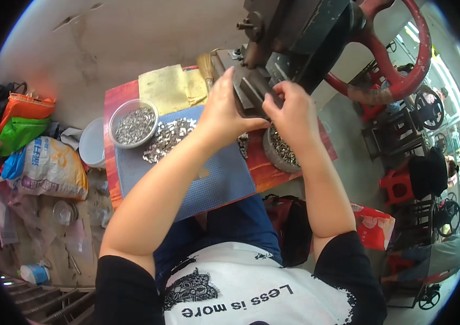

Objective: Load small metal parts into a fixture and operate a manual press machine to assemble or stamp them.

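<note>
At the foot of a dark hand press [300, 32], both my hands work close together. My left hand [222, 111] has its fingers stretched toward the press bed, with the thumb spread out to the right. Thumb and fingers of my right hand [295, 111] are bent together in a pinch beside the dark metal tooling [257, 89]; what they hold is hidden. Below that hand stands a clear tub [281, 163] of small metal parts. A pile of shiny small metal pieces [168, 142] lies on the blue mat [214, 184], next to a round plastic bowl [113, 130] of thin metal pieces.
A yellow cloth [159, 86] and a brush [205, 67] lie behind the mat. The press's red handwheel [419, 67] reaches out at upper right. Bags [51, 168] and a white bucket [92, 143] stand at left. Other people sit by presses at far right.
</note>
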Motion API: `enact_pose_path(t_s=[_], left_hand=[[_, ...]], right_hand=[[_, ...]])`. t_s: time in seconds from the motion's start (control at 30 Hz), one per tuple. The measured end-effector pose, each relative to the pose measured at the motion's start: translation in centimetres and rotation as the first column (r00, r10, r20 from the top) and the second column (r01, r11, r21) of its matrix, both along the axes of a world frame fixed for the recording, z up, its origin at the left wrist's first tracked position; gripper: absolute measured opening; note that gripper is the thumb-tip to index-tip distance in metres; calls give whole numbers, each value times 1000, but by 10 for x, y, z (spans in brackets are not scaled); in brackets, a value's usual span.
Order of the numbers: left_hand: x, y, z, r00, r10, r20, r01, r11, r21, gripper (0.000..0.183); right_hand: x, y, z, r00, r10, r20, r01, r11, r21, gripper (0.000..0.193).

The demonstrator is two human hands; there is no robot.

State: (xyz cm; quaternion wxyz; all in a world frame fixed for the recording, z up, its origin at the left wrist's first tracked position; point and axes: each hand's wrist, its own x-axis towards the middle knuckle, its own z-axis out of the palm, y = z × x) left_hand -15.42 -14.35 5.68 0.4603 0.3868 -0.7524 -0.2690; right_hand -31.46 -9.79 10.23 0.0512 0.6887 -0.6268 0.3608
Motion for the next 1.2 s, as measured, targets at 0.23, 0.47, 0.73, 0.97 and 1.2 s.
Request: enact_pose_path(t_s=[0.23,0.47,0.73,0.97,1.2], left_hand=[[-25,-13,-17,1000,22,-7,-22,999,-28,121],[-32,-8,-16,997,80,-9,-80,993,-84,122],[-34,-7,-17,995,99,29,-95,988,-125,128],[-28,-1,-7,992,121,33,-120,993,-22,134],[-28,-15,-12,984,150,93,-146,988,-48,138]], right_hand=[[1,-2,2,999,26,-22,-24,997,75,25],[-42,-30,-12,982,114,151,-119,993,23,25],[-55,-54,-31,969,23,246,-95,954,286,49],[-164,7,22,789,-458,409,550,230,-803,63],[-207,-14,46,848,-449,280,525,644,-557,77]])
